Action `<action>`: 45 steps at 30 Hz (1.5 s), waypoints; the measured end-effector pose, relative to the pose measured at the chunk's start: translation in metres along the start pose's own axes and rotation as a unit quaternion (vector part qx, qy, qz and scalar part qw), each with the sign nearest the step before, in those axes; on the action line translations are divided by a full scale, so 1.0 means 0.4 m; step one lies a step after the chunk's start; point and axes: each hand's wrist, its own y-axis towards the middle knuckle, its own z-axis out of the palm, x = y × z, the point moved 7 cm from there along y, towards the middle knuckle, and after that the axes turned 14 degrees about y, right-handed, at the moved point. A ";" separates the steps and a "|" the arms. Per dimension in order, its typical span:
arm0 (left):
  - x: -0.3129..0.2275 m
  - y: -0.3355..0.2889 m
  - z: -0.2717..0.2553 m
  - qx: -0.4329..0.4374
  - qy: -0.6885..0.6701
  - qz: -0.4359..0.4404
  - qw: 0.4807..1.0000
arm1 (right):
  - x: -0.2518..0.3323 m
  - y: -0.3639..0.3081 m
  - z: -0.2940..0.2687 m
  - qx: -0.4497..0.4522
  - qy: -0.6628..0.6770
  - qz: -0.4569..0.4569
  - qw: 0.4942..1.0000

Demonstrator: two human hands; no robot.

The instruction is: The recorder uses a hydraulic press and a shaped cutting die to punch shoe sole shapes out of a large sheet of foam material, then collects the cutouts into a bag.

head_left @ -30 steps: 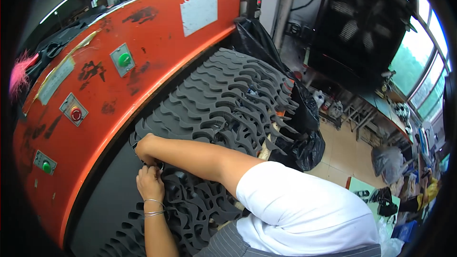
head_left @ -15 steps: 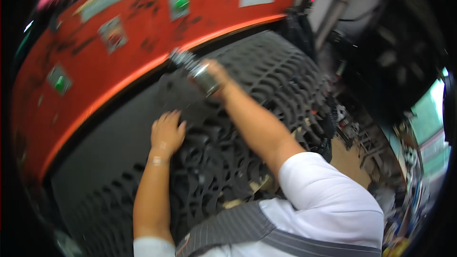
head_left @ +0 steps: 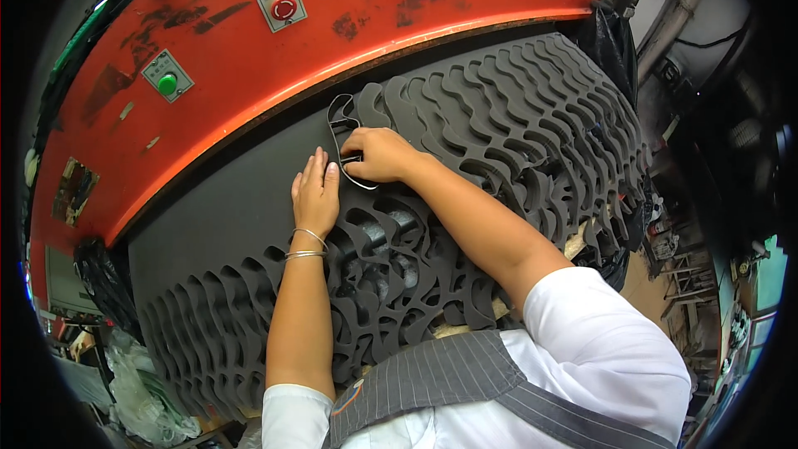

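A thin metal-strip cutting die (head_left: 332, 126) with a curved outline stands on a thick dark grey foam sheet (head_left: 224, 187). My right hand (head_left: 378, 155) is closed on it, with the fingers bent over its crossbar area and partly hiding it. Just left of the die, my left hand (head_left: 316, 198) lies flat on the foam, fingers stretched out and fingertips close to the die's edge. Curved cut-outs run through the foam beyond my right hand and along its near side, leaving a wavy lattice (head_left: 532, 129).
Behind the foam rises a red machine beam (head_left: 208, 100) carrying a red button (head_left: 283, 8) and green buttons, one on the left (head_left: 167, 84). Black plastic bags hang at the right (head_left: 605, 41) and left (head_left: 108, 278) ends. Crumpled clear plastic (head_left: 141, 382) sits at lower left.
My right hand has brought the die, earlier tilted and blurred, down against the foam beside my left hand. My left hand stays flat on the sheet. The whole view has shifted.
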 end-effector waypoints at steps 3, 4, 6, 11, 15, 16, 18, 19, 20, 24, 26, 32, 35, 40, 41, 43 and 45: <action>0.000 -0.002 -0.005 0.029 0.034 0.020 0.999 | 0.040 -0.087 -0.027 -0.025 0.033 -0.062 0.997; -0.008 -0.002 0.000 0.041 0.055 0.034 0.997 | 0.050 -0.127 -0.032 -0.024 0.044 -0.044 0.998; -0.025 -0.001 0.002 0.056 0.057 0.052 0.995 | 0.066 -0.169 -0.039 -0.108 0.021 -0.104 0.989; -0.034 -0.004 0.000 0.050 0.083 0.051 0.994 | 0.018 -0.158 -0.013 -0.049 0.017 -0.063 0.997; -0.034 0.012 0.004 0.071 0.097 0.061 0.991 | 0.016 -0.150 -0.026 -0.058 0.004 -0.047 0.997; -0.037 0.012 0.000 0.082 0.097 0.072 0.989 | 0.023 -0.148 -0.028 -0.056 0.006 -0.049 0.997; -0.037 0.017 0.003 0.095 0.101 0.073 0.988 | 0.032 -0.148 -0.035 -0.061 -0.002 -0.051 0.997; -0.037 0.019 0.007 0.109 0.103 0.077 0.986 | 0.028 -0.148 -0.038 -0.066 -0.001 -0.043 0.997; -0.035 0.024 0.002 0.106 0.104 0.073 0.986 | 0.031 -0.146 -0.035 -0.064 -0.001 -0.047 0.997; -0.046 0.009 0.003 0.132 0.074 0.068 0.986 | 0.048 -0.162 -0.042 -0.053 -0.008 -0.030 0.998; -0.019 -0.004 -0.051 0.057 0.019 0.042 0.997 | 0.105 -0.146 -0.079 -0.076 0.042 -0.054 0.995; -0.031 -0.147 -0.465 -0.454 -0.058 -0.015 0.889 | 0.255 -0.176 -0.504 -0.474 -0.071 -0.288 0.829; -0.085 -0.130 -0.633 -0.456 0.118 0.048 0.881 | 0.273 -0.074 -0.594 -0.498 -0.189 -0.201 0.822; -0.068 -0.186 -0.665 -0.230 -0.008 -0.066 0.971 | 0.316 -0.116 -0.587 -0.450 -0.142 -0.169 0.865; -0.057 -0.223 -0.642 -0.207 -0.017 -0.083 0.975 | 0.335 -0.151 -0.568 -0.427 -0.114 -0.173 0.880; -0.048 -0.326 -0.575 -0.120 -0.007 -0.118 0.986 | 0.350 -0.226 -0.524 -0.371 -0.091 -0.173 0.908; -0.069 -0.460 -0.559 -0.064 -0.023 -0.152 0.986 | 0.380 -0.269 -0.436 -0.289 -0.049 -0.163 0.942</action>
